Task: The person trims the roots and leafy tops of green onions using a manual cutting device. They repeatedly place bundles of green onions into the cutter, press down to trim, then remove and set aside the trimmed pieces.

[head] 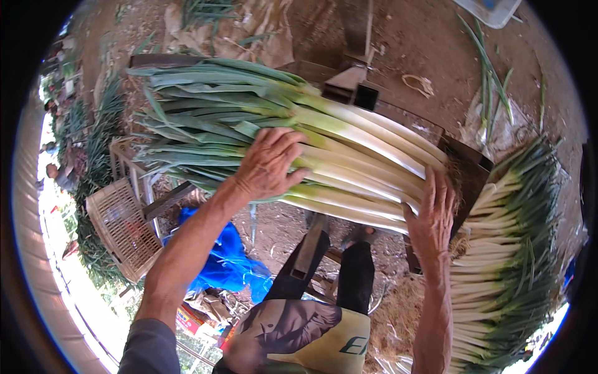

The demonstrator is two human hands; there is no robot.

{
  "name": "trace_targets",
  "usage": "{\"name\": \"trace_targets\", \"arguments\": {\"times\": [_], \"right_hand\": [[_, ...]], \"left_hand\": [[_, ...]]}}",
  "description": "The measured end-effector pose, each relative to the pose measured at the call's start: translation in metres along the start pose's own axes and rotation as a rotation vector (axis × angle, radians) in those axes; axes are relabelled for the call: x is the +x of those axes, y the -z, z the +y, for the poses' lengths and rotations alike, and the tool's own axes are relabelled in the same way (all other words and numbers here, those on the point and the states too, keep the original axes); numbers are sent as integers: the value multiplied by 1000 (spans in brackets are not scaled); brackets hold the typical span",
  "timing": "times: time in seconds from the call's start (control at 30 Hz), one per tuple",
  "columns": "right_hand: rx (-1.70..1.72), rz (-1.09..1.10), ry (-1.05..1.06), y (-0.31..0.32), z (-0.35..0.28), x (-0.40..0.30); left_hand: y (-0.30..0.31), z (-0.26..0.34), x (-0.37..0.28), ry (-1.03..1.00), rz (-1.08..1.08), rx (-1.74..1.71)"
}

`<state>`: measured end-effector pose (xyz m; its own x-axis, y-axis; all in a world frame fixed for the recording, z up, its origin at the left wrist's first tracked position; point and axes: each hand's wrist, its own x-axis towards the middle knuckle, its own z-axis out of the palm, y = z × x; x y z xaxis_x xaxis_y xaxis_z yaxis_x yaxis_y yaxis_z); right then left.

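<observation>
A layer of large Welsh onions or leeks point(355, 163) lies across a metal frame point(467, 163), green leaves to the left, white stalks and roots to the right. My left hand point(273, 163) rests on the middle of the bunch, where green turns to white, its thumb and fingers spread over the stalks. My right hand point(432, 212) lies against the white ends near the roots, fingers pointing up the picture, beside the frame's end plate. Neither hand is plainly closed around a stalk. The palms are hidden.
A long pile of the same vegetable point(504, 262) lies at the right. A plastic basket point(124, 229) and blue plastic sheeting point(229, 257) are at the lower left. Loose leaves point(490, 75) and a pale tub point(495, 11) lie at the upper right. People are far left.
</observation>
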<state>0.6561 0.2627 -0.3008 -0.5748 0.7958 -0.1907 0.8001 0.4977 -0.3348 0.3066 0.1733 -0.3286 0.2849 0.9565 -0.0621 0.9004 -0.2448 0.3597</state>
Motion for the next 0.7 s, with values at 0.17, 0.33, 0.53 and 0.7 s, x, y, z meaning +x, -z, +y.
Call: {"name": "trace_targets", "arguments": {"times": [0.17, 0.33, 0.53, 0.7], "right_hand": [[54, 3, 148, -27, -7, 11], [47, -45, 121, -30, -8, -3], [141, -78, 30, -34, -8, -3], [99, -61, 36, -43, -10, 2]], "left_hand": [[-1, 8, 0, 93, 190, -102], [11, 9, 6, 116, 235, 90], [2, 17, -1, 181, 123, 115], [-25, -4, -3, 154, 168, 149]]}}
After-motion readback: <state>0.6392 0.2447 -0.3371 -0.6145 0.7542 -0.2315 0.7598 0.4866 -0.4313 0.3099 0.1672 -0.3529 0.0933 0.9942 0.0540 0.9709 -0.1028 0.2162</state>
